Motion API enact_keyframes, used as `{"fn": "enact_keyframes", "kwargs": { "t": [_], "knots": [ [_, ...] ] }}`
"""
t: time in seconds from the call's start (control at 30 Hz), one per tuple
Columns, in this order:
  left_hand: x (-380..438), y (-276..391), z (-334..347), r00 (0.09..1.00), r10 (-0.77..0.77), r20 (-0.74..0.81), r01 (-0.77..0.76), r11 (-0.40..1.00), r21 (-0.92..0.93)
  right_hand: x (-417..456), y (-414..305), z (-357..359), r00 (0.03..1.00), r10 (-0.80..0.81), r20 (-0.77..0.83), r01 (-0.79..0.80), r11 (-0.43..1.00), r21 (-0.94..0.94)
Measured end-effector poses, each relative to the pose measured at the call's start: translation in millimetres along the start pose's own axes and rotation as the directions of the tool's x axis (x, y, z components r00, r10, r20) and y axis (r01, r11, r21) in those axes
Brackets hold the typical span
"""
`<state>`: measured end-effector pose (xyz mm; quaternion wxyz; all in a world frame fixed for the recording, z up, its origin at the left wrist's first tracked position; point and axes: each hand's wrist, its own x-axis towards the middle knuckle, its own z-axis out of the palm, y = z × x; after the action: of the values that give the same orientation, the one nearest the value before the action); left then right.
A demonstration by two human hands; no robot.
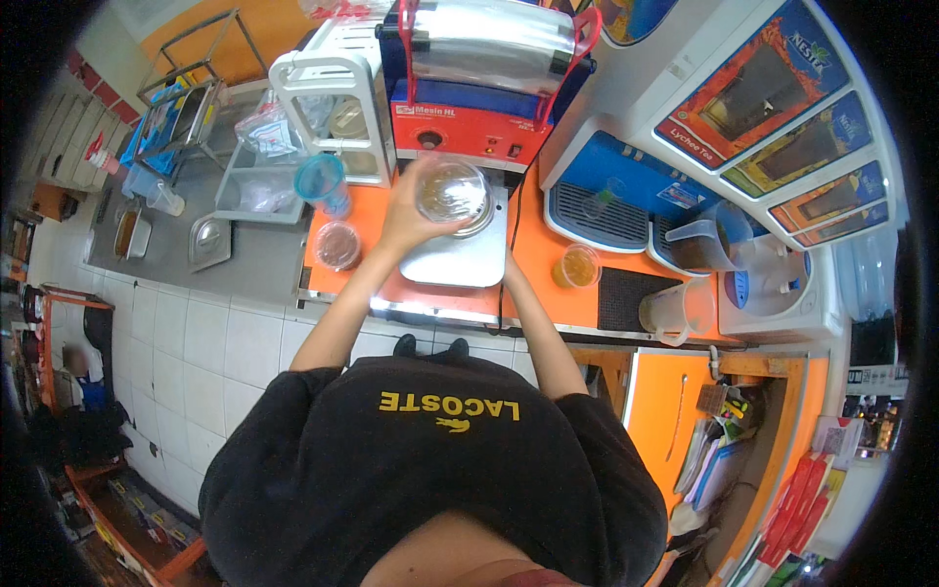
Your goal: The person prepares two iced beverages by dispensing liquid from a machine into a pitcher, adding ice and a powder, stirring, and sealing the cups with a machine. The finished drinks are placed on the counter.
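My left hand (408,211) is curled around a clear plastic cup (453,192) at the front of a red and blue cup sealing machine (469,121). Shiny film or plastic covers the cup's top, and its contents are hard to make out. Beneath it, a metal ring (480,226) sits on the machine's flat metal tray (455,270). My right forearm reaches to the tray's right edge, where the hand itself is hidden. A roll of clear sealing film (493,40) is mounted on top of the machine.
Left of the tray are a brown-filled cup (337,246) and a blue plastic cup (323,185). To the right, an amber drink cup (576,266), a black mat (632,299) and a measuring jug (678,312) stand near a drink dispenser (598,213). A black cable (516,220) passes the tray.
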<state>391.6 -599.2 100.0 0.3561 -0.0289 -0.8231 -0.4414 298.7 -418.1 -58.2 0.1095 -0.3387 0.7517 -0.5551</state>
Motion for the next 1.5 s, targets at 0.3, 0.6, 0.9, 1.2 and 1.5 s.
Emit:
{"fn": "enact_keyframes", "kwargs": {
  "t": [0.3, 0.6, 0.9, 1.2, 1.5],
  "knots": [
    [-1, 72, -61, 0.885, -0.427, 0.187, 0.304, 0.223, -0.926, -63, -116, -73, 0.958, 0.275, -0.081, -0.280, 0.958, -0.067],
    [-40, 88, -14, 0.616, -0.156, 0.772, 0.783, 0.018, -0.621, -30, -276, -80, 0.861, -0.264, 0.435, 0.280, 0.960, 0.028],
    [-33, 88, 1, 0.325, -0.041, 0.945, 0.943, 0.091, -0.321, -111, -199, -117, 0.903, 0.403, -0.150, -0.036, 0.418, 0.908],
    [-36, 82, -19, 0.437, -0.178, 0.882, 0.886, 0.254, -0.388, -163, -132, -186, 0.872, 0.209, -0.443, -0.380, 0.859, -0.344],
    [-41, 78, -33, 0.418, -0.188, 0.889, 0.895, 0.252, -0.368, -145, -79, -171, 0.939, 0.073, -0.336, -0.334, 0.423, -0.842]
  ]
}}
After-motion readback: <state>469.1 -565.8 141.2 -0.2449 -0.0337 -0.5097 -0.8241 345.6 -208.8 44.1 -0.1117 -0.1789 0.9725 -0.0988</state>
